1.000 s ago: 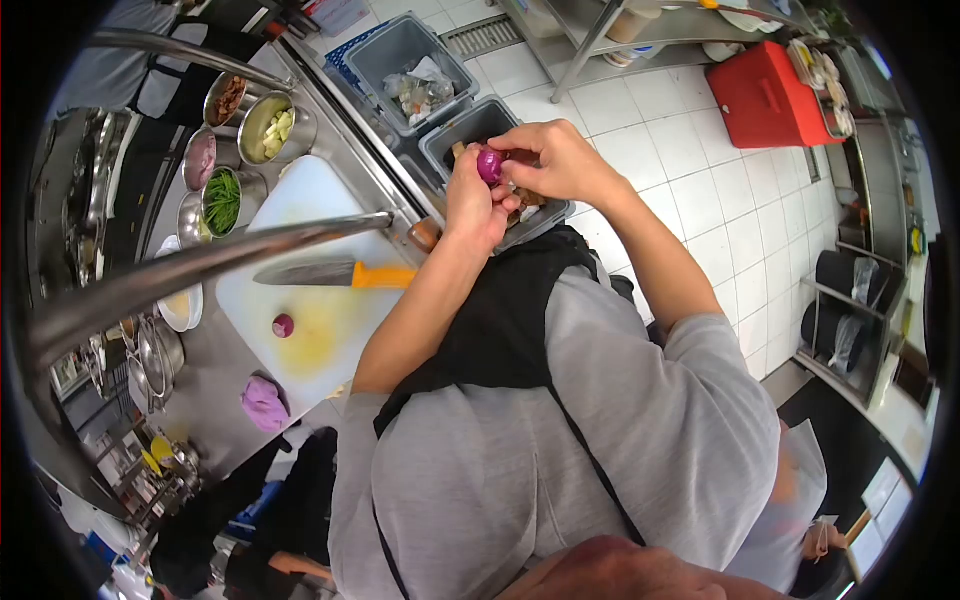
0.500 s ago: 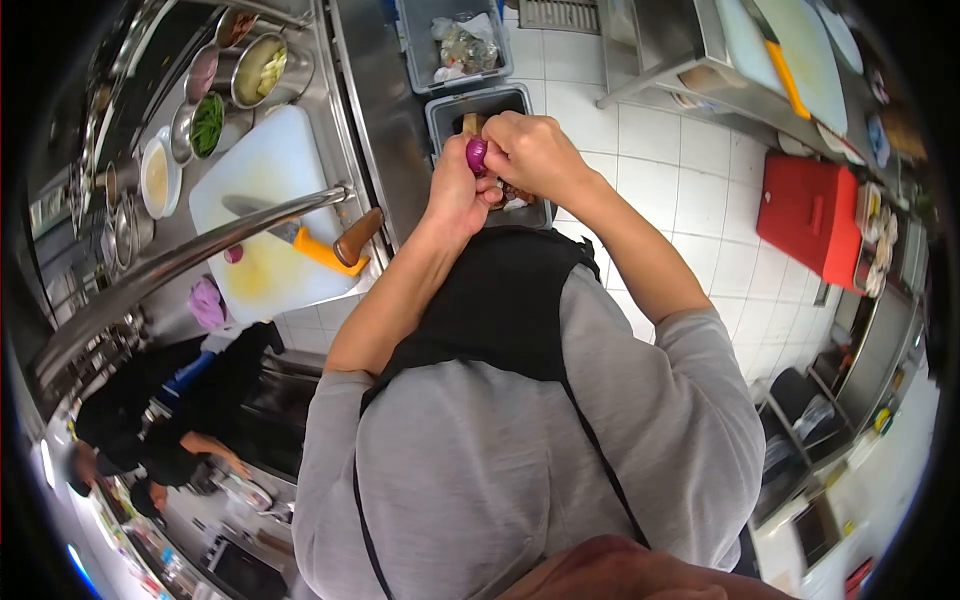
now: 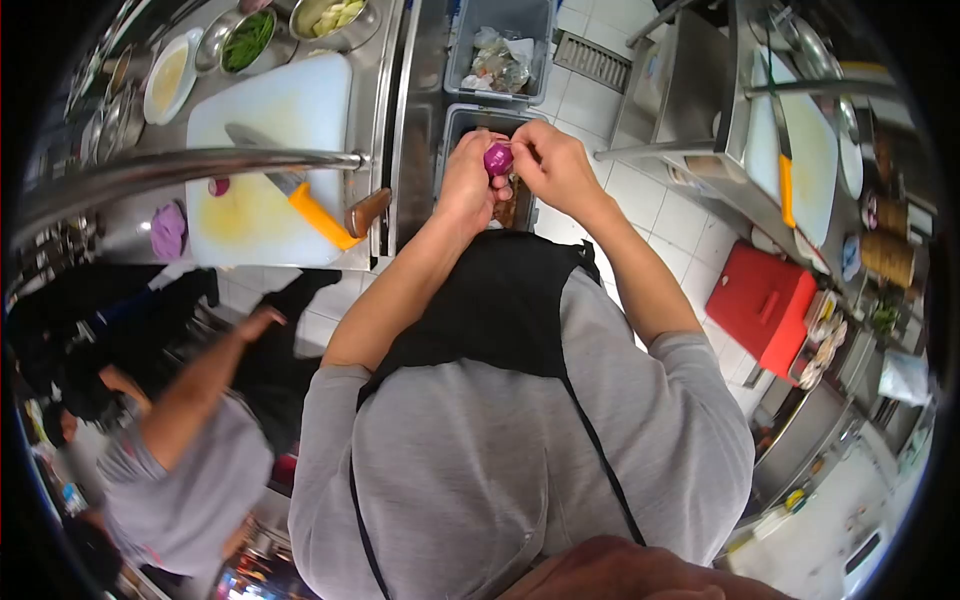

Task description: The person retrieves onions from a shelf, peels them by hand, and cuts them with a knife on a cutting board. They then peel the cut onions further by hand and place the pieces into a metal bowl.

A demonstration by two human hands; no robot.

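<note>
Glossy purple, the onion (image 3: 498,158) sits in the curled fingers of my left hand (image 3: 468,183), which grasps it; that hand is the nearer one. From my right hand (image 3: 552,168) it lies just off the fingertips, to the left. Those fingers are bunched at its side, and I cannot tell whether they pinch a bit of skin. The onion is round and smooth, so I make out no clear long axis. Below both hands is a grey plastic bin (image 3: 492,119) with brown scraps inside. Left of my left hand, a white, yellow-stained cutting board (image 3: 275,105) lies on the steel surface (image 3: 368,95), bearing a knife (image 3: 322,218) with a smooth orange handle and a small purple piece (image 3: 219,187). Beyond the bin, ahead of my hands, a second grey bin (image 3: 459,52) holds crumpled plastic. Farther left, past the board, lies a creased lilac cloth (image 3: 168,231).
</note>
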